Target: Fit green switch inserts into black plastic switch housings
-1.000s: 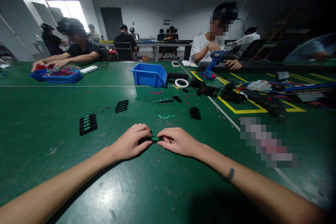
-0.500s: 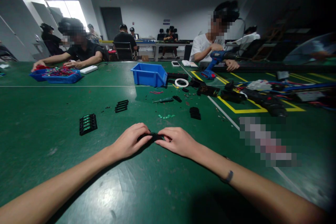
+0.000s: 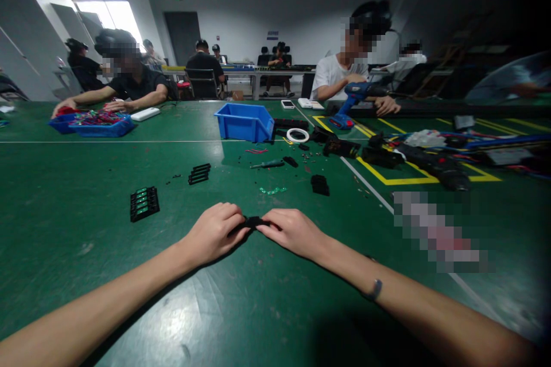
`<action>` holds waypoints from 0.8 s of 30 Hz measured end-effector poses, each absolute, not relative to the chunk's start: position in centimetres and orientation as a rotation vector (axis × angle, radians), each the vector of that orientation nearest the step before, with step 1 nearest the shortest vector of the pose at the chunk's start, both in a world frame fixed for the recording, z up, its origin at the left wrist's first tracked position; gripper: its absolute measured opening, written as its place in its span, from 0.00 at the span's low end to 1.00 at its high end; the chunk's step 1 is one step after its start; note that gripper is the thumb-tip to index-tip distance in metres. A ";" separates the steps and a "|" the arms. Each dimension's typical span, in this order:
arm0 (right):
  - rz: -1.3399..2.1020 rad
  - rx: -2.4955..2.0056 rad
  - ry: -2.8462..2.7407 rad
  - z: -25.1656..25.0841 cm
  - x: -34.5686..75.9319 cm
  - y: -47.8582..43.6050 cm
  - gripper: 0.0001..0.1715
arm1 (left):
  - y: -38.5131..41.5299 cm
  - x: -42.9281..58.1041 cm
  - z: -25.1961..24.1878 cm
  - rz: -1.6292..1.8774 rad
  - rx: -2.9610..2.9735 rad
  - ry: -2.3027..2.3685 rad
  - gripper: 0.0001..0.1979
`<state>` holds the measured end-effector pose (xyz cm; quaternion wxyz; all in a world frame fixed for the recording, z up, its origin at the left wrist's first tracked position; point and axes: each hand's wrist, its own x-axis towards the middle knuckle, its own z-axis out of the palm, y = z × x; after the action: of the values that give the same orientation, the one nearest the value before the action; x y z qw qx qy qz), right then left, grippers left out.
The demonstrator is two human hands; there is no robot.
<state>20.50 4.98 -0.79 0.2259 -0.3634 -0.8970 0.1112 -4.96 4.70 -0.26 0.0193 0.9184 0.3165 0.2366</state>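
Observation:
A small black plastic part (image 3: 253, 221) is pinched between both my hands just above the green table (image 3: 258, 298). My left hand (image 3: 214, 232) curls its fingers round the part's left end. From the right, my right hand (image 3: 289, 231) grips the other end with its fingertips. Most of the part is hidden by my fingers. A black holder with green pieces (image 3: 144, 203) lies to the left of my hands. A stack of thin black strips (image 3: 200, 174) sits further back, and a black block (image 3: 319, 184) lies behind my right hand.
A blue bin (image 3: 245, 121), a screwdriver (image 3: 267, 165) and a white tape ring (image 3: 298, 136) lie further back. Black parts and cables (image 3: 430, 152) crowd the right side. Across the table one person holds a blue drill (image 3: 355, 97); another reaches into blue trays (image 3: 97, 123).
The green piece seen between my fingers a second ago is no longer visible; only black shows now. My hands have shifted slightly up and closer round the part.

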 end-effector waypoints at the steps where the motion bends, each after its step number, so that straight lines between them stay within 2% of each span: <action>1: 0.297 -0.997 -2.476 -0.8 20.5 5.0 0.13 | 4.7 -4.9 -0.3 0.731 2.898 0.995 0.11; 15: 0.277 -0.998 -2.448 -0.8 20.4 4.7 0.12 | 4.8 -5.0 -0.7 0.771 3.067 0.985 0.10; 24: 0.229 -1.008 -2.459 -0.3 20.1 4.6 0.19 | 4.7 -5.1 -0.4 0.895 3.062 0.894 0.08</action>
<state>20.06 4.59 -0.25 0.2349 -0.3675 -0.8960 0.0834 -5.12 4.65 -0.38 -0.0856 0.9208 0.2690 0.2690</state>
